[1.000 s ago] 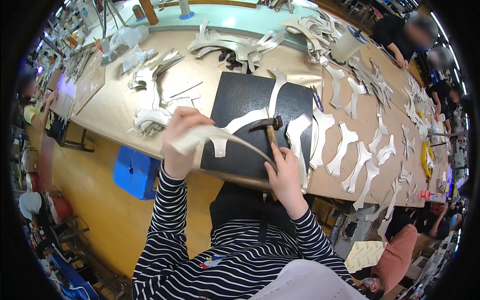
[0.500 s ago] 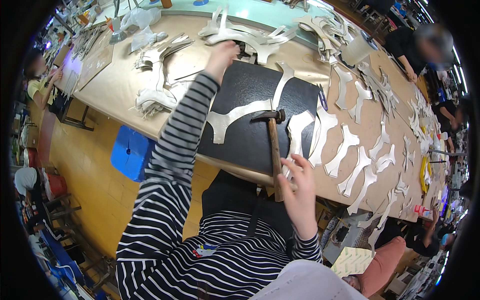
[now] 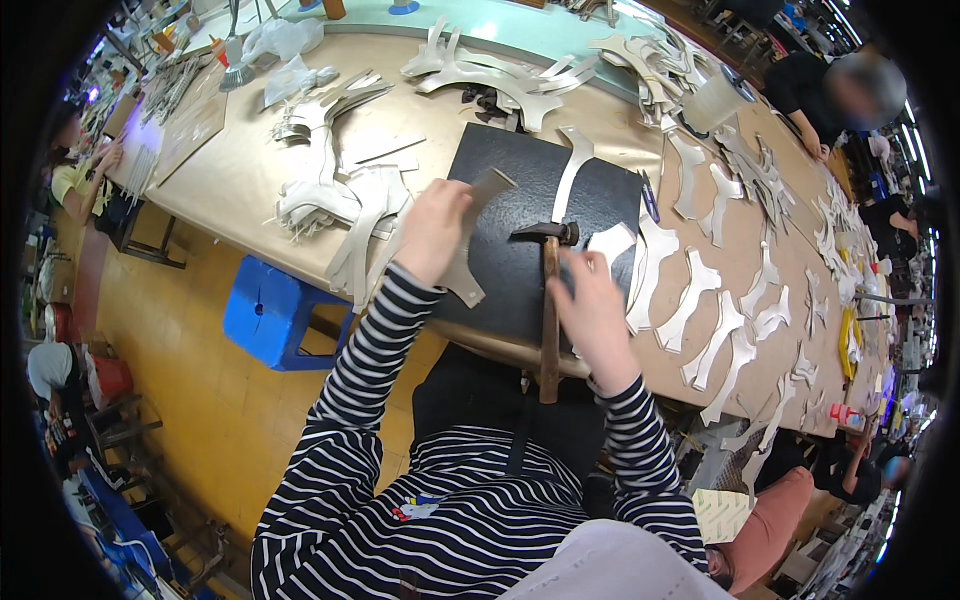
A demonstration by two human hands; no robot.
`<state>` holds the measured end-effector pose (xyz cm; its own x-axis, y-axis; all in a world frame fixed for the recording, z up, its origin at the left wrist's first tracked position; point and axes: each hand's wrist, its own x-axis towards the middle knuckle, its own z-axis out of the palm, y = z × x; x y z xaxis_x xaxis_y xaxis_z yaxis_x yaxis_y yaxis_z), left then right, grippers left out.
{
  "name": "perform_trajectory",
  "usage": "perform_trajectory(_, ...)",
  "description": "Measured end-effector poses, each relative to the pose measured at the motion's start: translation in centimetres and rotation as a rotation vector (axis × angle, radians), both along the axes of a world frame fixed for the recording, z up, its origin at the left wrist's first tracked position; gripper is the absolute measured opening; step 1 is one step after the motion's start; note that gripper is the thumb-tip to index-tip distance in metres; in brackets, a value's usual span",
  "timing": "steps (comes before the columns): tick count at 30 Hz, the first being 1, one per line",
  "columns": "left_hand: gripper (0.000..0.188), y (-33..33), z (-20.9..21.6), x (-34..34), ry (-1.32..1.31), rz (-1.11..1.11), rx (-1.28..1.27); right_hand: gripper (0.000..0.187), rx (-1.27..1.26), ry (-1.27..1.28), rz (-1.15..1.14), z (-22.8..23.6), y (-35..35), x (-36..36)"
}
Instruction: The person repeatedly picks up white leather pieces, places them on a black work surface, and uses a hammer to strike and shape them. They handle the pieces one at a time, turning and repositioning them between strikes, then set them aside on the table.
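Observation:
My left hand (image 3: 432,232) is closed around a pale curved leather-like piece (image 3: 463,265), lifted and tilted over the left side of the black board (image 3: 500,160). A hammer (image 3: 551,320) lies with its dark head on the board and its wooden handle reaching past the near edge. Just right of the handle is my right hand (image 3: 597,318), its thumb and fingers apart; it partly covers a white piece (image 3: 612,242). Another pale strip (image 3: 574,175) rests on the board beyond the hammer head.
Stacked pale pieces (image 3: 350,200) lie left of the board, with more (image 3: 490,72) behind it. Several cut pieces (image 3: 690,295) spread to the right, near blue-handled snips (image 3: 650,198) and a thread cone (image 3: 715,100). A blue stool (image 3: 262,310) stands below the table's left edge.
My left hand has come back from the far pile and lifted the branched piece off the board. My right hand has moved up along the hammer handle, toward its head.

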<state>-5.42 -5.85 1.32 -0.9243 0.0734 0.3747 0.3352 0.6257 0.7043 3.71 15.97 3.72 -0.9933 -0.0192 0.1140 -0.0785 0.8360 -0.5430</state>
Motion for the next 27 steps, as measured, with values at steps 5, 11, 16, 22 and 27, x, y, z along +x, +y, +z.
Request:
perform_trajectory(5, 0.012, -3.7, 4.5, 3.3, -0.003, -0.077, 0.057, 0.045, 0.413, 0.353, -0.101, -2.5, 2.4, -10.7)
perform_trajectory(11, 0.014, -3.4, 1.2, 4.0, 0.107, -0.239, -0.499, 0.058, 0.273, -0.095, -0.316, -5.3, 2.4, -19.8)
perform_trajectory(16, 0.034, -2.8, -1.1, 5.5, 0.076, -0.119, -0.401, 0.010, -0.568, 0.216, -0.089, -0.4, 0.7, -18.8)
perform_trajectory(22, 0.054, -1.9, 1.5, 10.8, -0.150, -0.212, 0.660, 0.016, 0.065, 0.308, 0.645, 6.0, -1.5, -6.2)
perform_trajectory(27, 0.024, 0.8, 0.3, 13.0, -0.202, -0.059, 0.430, 0.025, 0.376, 0.266, 0.692, 5.5, -3.7, -1.3)
